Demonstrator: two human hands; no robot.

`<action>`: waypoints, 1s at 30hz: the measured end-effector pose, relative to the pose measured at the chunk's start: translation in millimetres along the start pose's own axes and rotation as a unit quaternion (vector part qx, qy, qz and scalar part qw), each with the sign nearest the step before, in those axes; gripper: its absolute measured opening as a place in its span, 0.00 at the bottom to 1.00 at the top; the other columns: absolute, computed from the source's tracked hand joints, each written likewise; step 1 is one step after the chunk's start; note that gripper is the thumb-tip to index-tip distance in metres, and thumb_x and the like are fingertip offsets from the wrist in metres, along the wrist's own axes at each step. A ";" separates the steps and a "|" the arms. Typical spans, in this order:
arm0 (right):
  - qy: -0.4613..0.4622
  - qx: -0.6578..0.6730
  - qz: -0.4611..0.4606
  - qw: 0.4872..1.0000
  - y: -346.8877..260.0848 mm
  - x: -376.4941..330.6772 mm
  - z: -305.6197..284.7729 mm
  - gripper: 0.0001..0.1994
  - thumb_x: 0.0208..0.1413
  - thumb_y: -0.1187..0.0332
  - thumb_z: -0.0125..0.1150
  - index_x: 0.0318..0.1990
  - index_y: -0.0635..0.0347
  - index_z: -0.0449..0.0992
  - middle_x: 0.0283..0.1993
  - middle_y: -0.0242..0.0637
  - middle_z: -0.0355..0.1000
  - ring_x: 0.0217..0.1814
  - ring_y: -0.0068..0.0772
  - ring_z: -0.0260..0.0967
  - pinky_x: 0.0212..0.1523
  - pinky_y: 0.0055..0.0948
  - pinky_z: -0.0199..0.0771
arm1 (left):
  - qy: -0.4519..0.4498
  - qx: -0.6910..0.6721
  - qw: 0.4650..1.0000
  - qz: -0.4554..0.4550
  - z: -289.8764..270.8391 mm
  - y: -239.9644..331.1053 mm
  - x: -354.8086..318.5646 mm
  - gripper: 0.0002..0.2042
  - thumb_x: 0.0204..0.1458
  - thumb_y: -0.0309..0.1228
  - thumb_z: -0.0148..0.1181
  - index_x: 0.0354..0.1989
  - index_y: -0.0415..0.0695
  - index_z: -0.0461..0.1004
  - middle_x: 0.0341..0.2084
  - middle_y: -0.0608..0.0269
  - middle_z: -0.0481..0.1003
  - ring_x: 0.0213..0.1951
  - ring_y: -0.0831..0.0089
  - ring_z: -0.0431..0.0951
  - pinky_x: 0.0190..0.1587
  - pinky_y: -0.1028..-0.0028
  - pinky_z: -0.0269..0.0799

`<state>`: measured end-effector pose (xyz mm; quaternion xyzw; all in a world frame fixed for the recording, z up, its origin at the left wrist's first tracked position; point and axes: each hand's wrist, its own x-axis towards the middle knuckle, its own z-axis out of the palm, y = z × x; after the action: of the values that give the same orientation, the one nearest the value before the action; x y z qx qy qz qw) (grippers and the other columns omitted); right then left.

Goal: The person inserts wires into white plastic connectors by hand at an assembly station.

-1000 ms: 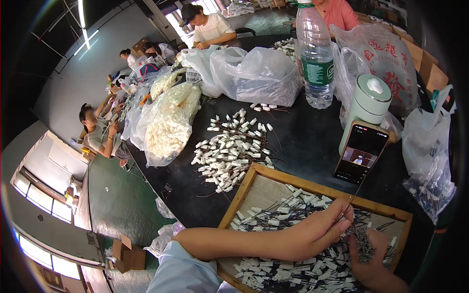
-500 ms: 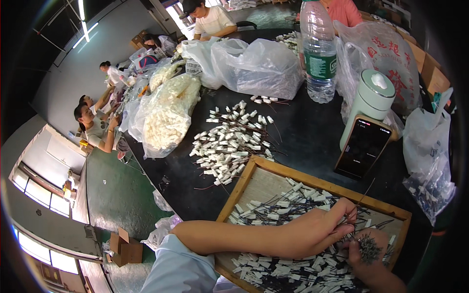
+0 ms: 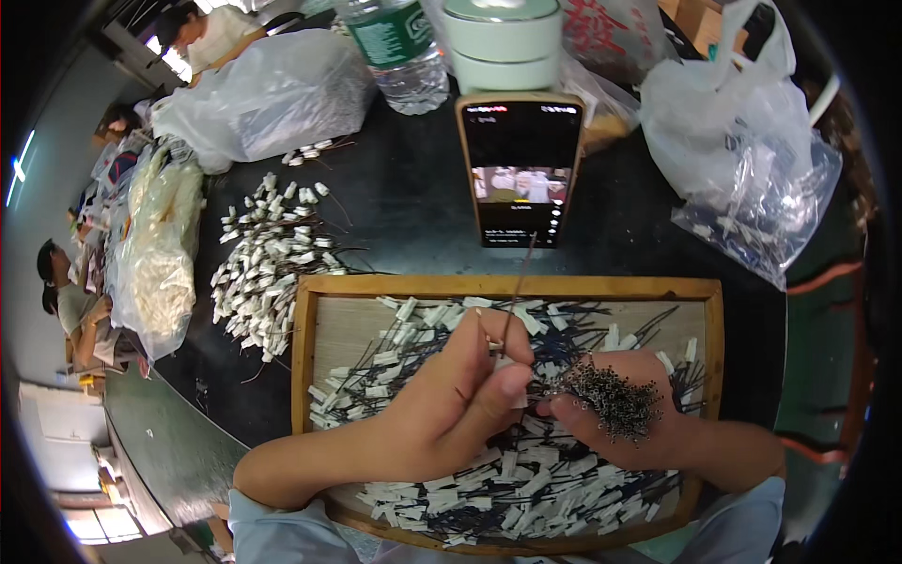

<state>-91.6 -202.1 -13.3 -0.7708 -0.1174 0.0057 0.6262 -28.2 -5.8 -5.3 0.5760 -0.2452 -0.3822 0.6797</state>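
Note:
My left hand [image 3: 451,409] is closed, thumb against fingers, on a thin dark wire [image 3: 520,282] that sticks up past the fingertips. A small white connector [image 3: 515,374] shows at the thumb. Close by on the right, my right hand [image 3: 672,432] is wrapped round a bundle of thin wires [image 3: 615,399], whose small metal ends fan out in a dense cluster. Both hands are over a shallow wooden-framed tray [image 3: 507,286]. Many white connectors with dark wires [image 3: 526,508] lie loose in it, partly hidden by my hands.
Left of the tray is a heap of white connectors with brown wires [image 3: 272,273]. Behind it stand a phone [image 3: 517,141], a pale green flask [image 3: 503,42] and a water bottle [image 3: 395,47]. Plastic bags [image 3: 733,132] lie at right and far left. Other people sit farther off.
The view has swung right and down, so the tray now sits squarely before me. My hands remain close together over it. The phone screen, dark before, now shows a picture.

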 end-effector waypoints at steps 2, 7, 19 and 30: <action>-0.007 0.026 0.014 1.000 2.3 -2.6 0.1 0.04 0.50 0.73 0.60 0.27 0.64 0.77 0.23 0.36 0.75 0.23 0.24 0.73 0.25 0.22 0.71 | -0.012 -0.073 0.997 -0.037 -1.3 3.2 2.5 0.09 0.62 0.35 0.43 0.44 0.46 0.53 0.28 0.68 0.61 0.21 0.86 0.55 0.23 0.83 0.55; -0.001 0.046 -0.002 0.999 4.2 -4.8 -1.6 0.03 0.49 0.74 0.61 0.26 0.64 0.76 0.23 0.38 0.75 0.23 0.24 0.73 0.24 0.21 0.71 | -0.014 -0.106 0.993 -0.039 0.0 2.9 3.0 0.10 0.62 0.35 0.44 0.44 0.46 0.53 0.24 0.69 0.61 0.19 0.85 0.54 0.22 0.83 0.53; -0.062 0.001 -0.052 0.997 8.0 -6.8 -8.8 0.14 0.38 0.76 0.66 0.36 0.62 0.74 0.30 0.39 0.73 0.28 0.41 0.72 0.29 0.28 0.69 | -0.054 0.173 0.983 -0.031 -0.1 3.8 -1.3 0.10 0.58 0.21 0.44 0.45 0.40 0.53 0.34 0.64 0.63 0.31 0.84 0.62 0.36 0.83 0.60; -0.085 -0.001 -0.061 0.995 9.2 -5.4 -8.5 0.22 0.30 0.78 0.65 0.40 0.58 0.75 0.34 0.39 0.75 0.34 0.44 0.74 0.33 0.30 0.73 | -0.050 0.182 0.981 -0.036 -4.6 8.7 -5.3 0.11 0.56 0.17 0.44 0.46 0.40 0.53 0.33 0.63 0.63 0.32 0.84 0.62 0.37 0.81 0.62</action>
<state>-93.9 -213.0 -21.1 -0.7595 -0.2167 0.0325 0.6125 -25.7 1.6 2.7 0.6789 -0.3235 -0.3840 0.5358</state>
